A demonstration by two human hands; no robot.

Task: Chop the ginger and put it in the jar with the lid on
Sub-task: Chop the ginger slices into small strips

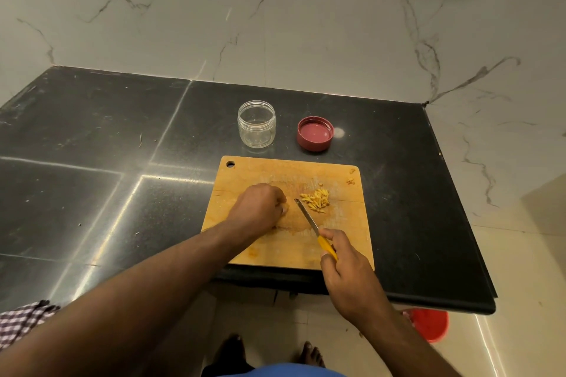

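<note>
A wooden cutting board [346,242] lies at the counter's front edge. On it is a small pile of chopped ginger [317,199]. My left hand [260,208] rests fisted on the board just left of the pile, with a bit of ginger [285,209] peeking from its fingertips. My right hand [346,266] grips the yellow handle of a small knife [307,217], whose blade points up-left toward the pile, its tip between my left hand and the pile. Behind the board stand an empty clear jar [256,124], open, and its red lid [315,133] lying upside down to the jar's right.
The black stone counter [107,147] stretches left and back to a marble wall [275,24]. Its right edge drops off near a red bucket [428,324] on the floor. A checked cloth [21,320] sits at the lower left. My bare feet [312,353] show below.
</note>
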